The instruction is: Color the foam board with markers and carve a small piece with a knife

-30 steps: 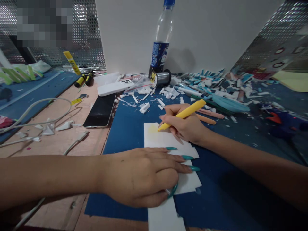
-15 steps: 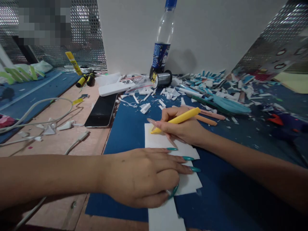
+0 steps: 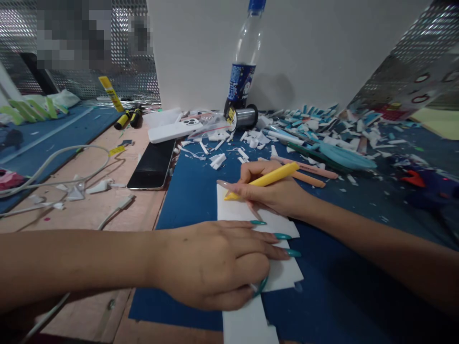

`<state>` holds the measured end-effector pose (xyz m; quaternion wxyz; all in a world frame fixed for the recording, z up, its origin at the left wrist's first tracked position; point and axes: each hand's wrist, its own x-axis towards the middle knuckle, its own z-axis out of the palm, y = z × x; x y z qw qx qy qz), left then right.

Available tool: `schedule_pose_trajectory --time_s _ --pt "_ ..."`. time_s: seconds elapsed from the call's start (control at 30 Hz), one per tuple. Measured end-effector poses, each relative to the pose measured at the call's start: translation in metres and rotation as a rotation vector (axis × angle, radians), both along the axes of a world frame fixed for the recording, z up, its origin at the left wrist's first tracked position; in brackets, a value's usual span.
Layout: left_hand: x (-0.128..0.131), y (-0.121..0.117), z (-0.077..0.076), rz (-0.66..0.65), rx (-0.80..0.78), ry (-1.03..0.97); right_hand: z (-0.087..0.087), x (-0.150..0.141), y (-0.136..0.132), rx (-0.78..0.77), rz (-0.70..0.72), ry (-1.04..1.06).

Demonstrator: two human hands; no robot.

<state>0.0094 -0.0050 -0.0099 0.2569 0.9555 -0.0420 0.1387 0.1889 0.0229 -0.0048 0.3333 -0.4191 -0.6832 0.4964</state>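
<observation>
Marker (image 3: 274,175), yellow and stick-shaped, gripped in the right hand (image 3: 281,193), has slid left across the notched white sheet's (image 3: 238,210) far end; left hand (image 3: 215,267) still presses nearer, grip unclear.

The left hand (image 3: 215,265) is covering the middle of the white sheet (image 3: 247,322), whose near end is running off the bottom edge. The right hand (image 3: 274,193) is hiding part of the yellow marker (image 3: 276,175). A spool (image 3: 245,118) is partly blocking the bottle (image 3: 243,81), whose cap (image 3: 257,4) the top edge is clipping.
</observation>
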Motion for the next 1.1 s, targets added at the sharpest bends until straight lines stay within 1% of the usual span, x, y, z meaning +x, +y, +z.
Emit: schedule_pose_trajectory --time_s 0.23,0.4,0.53,0.73,0.93,1.1 --pt "-0.0001 -0.0005 -0.0024 -0.007 0.005 0.003 0.0012 0.0011 -0.0004 0.138 -0.006 -0.153" --pt "-0.0003 0.0005 -0.0022 0.001 0.021 -0.007 -0.0016 0.0035 0.0018 0.226 -0.03 -0.213" --pt "0.0004 0.0002 -0.0003 0.005 0.031 -0.001 -0.0016 0.0036 0.0021 0.245 -0.046 -0.22" --pt "-0.0002 -0.002 0.0011 0.007 0.042 0.018 0.0007 0.0028 0.0021 0.246 -0.033 -0.185" --pt "-0.0004 -0.0003 0.0012 0.012 0.06 0.009 0.0015 0.004 0.0033 0.278 -0.058 -0.212" --pt "-0.0012 -0.0019 0.0007 0.028 0.104 0.008 0.0062 0.0037 0.0022 0.29 -0.065 -0.237"
